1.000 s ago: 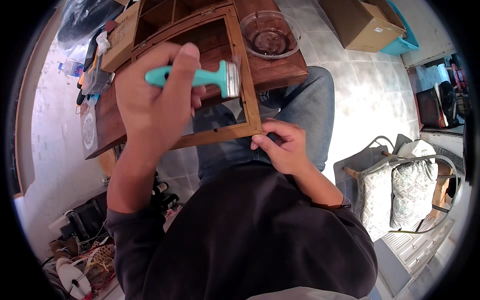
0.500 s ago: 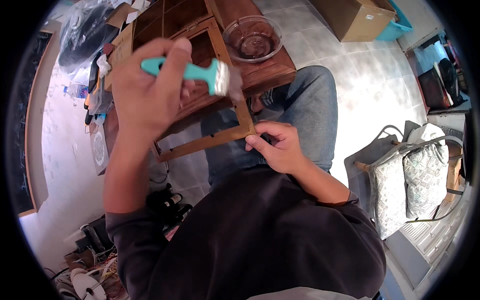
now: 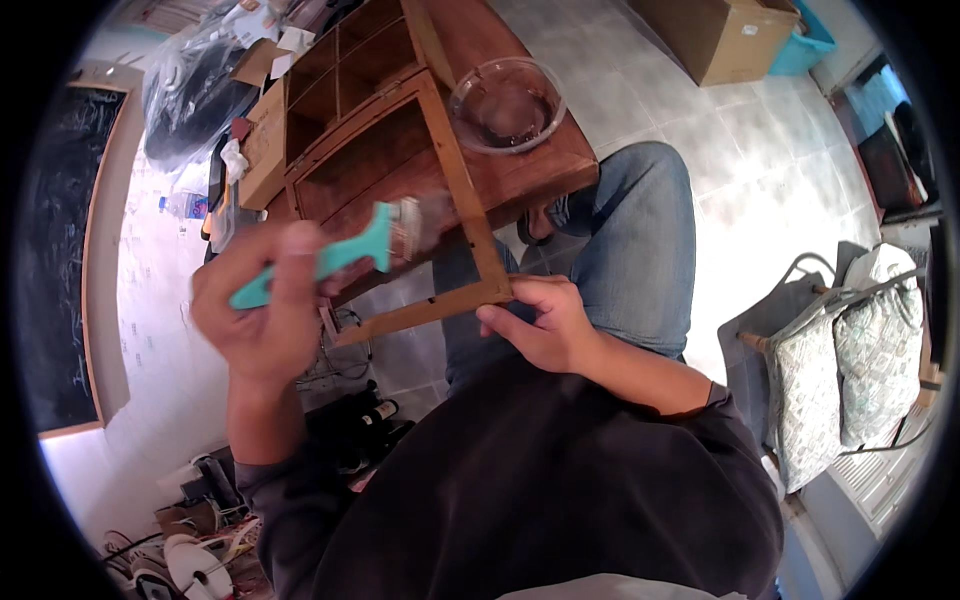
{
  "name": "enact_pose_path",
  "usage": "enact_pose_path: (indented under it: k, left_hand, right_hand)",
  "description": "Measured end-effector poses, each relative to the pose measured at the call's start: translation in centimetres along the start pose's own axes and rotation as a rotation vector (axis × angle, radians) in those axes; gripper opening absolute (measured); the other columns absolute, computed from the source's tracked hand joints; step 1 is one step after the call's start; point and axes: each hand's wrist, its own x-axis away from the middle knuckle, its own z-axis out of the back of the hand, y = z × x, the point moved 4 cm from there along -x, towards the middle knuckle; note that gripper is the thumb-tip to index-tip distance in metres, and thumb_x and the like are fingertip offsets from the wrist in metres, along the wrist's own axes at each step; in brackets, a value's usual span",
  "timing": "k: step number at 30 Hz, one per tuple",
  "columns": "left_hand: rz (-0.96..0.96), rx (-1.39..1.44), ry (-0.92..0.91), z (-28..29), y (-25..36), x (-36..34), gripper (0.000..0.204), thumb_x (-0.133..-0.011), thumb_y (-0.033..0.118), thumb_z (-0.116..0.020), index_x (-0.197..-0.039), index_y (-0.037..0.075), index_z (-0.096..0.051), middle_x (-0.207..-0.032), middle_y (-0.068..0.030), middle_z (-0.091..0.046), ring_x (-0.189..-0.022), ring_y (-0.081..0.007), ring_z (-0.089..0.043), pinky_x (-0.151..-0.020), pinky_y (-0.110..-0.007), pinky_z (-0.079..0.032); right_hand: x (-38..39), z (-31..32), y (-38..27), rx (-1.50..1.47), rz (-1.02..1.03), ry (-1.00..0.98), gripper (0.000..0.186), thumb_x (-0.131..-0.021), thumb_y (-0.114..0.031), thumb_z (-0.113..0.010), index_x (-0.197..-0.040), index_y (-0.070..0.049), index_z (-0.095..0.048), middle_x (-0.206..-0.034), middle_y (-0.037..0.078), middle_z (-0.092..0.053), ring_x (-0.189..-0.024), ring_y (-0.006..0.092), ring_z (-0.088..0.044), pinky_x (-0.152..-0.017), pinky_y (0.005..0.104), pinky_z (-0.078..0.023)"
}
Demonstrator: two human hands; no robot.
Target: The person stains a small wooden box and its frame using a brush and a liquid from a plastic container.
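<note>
My left hand (image 3: pixel 265 300) is closed around a flat paintbrush with a teal handle (image 3: pixel 355 250). The brush points right, and its bristles are blurred over the opening of a wooden frame (image 3: pixel 462 182), near the right-hand bar; I cannot tell whether they touch it. At the frame's near right corner, my right hand (image 3: pixel 548 322) pinches the wood between thumb and fingers. The frame joins a wooden case with dividers (image 3: pixel 352 88) along its far edge and sticks out past the table edge toward me.
A clear round bowl (image 3: pixel 546 131) with a little dark liquid stands on the red-brown wooden table (image 3: pixel 555 162). Cardboard boxes (image 3: pixel 264 150) sit at the left, another carton (image 3: pixel 715 45) far right. A cushioned chair (image 3: pixel 805 400) is on the right; cables and clutter (image 3: pixel 200 560) lie lower left.
My left hand has brought the paintbrush left and nearer to me. The right hand keeps its hold on the frame corner. The whole view has shifted slightly.
</note>
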Motion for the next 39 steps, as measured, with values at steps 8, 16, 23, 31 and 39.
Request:
enact_pose_path:
  k: [8,16,23,31,39]
  left_hand:
    - [0.468,0.660,0.790,10.2,-15.7,7.1,0.025,-0.105,0.027,-0.058,-0.092,0.006,-0.061,-0.067,-0.0052,-0.058,-0.052,-0.0100,-0.050,-0.045,-0.022,-0.037]
    - [0.521,1.564,0.789,4.3,-30.8,5.4,0.023,-0.106,0.027,-0.055,-0.091,0.010,-0.059,-0.070,-0.0011,-0.056,-0.061,-0.0128,-0.050,-0.081,-0.036,-0.048]
    - [0.575,1.558,0.785,4.1,-35.2,-2.0,0.017,-0.102,0.026,-0.060,-0.094,0.010,-0.057,-0.069,-0.0023,-0.056,-0.053,-0.0110,-0.044,-0.059,-0.029,-0.040]
    - [0.558,1.466,0.816,3.5,-37.4,-2.7,0.018,-0.103,0.023,-0.058,-0.092,0.009,-0.055,-0.067,-0.0020,-0.053,-0.048,-0.0095,-0.039,-0.046,-0.025,-0.030]
    - [0.536,1.489,0.861,3.9,-40.9,-4.8,0.017,-0.103,0.022,-0.057,-0.092,0.009,-0.055,-0.067,-0.0026,-0.054,-0.049,-0.0094,-0.041,-0.046,-0.024,-0.031]
  right_hand:
    - [-1.0,6.3,-1.9,0.199,0.037,-0.110,0.025,-0.084,-0.003,-0.077,-0.108,0.001,-0.072,-0.085,0.009,-0.073,-0.080,0.0162,-0.071,-0.076,0.0287,-0.054]
    - [-6.7,12.6,-6.9,0.292,0.067,0.312,0.017,-0.096,-0.001,-0.066,-0.111,0.004,-0.071,-0.091,0.009,-0.073,-0.086,0.0144,-0.069,-0.082,0.0267,-0.053]
    - [-9.5,12.2,-5.1,0.447,-0.011,0.480,0.026,-0.094,-0.003,-0.069,-0.119,0.003,-0.068,-0.103,0.008,-0.072,-0.094,0.0127,-0.066,-0.087,0.0264,-0.052]
    - [-9.5,11.6,-2.4,0.710,0.013,0.315,0.094,-0.076,-0.008,-0.081,-0.156,-0.005,-0.034,-0.146,0.017,-0.054,-0.133,0.0275,-0.053,-0.108,0.0450,-0.043]
    - [-11.2,10.3,-1.2,0.648,-0.041,0.239,0.119,-0.067,-0.015,-0.093,-0.159,0.000,-0.020,-0.154,0.023,-0.044,-0.141,0.0321,-0.045,-0.116,0.0468,-0.037]
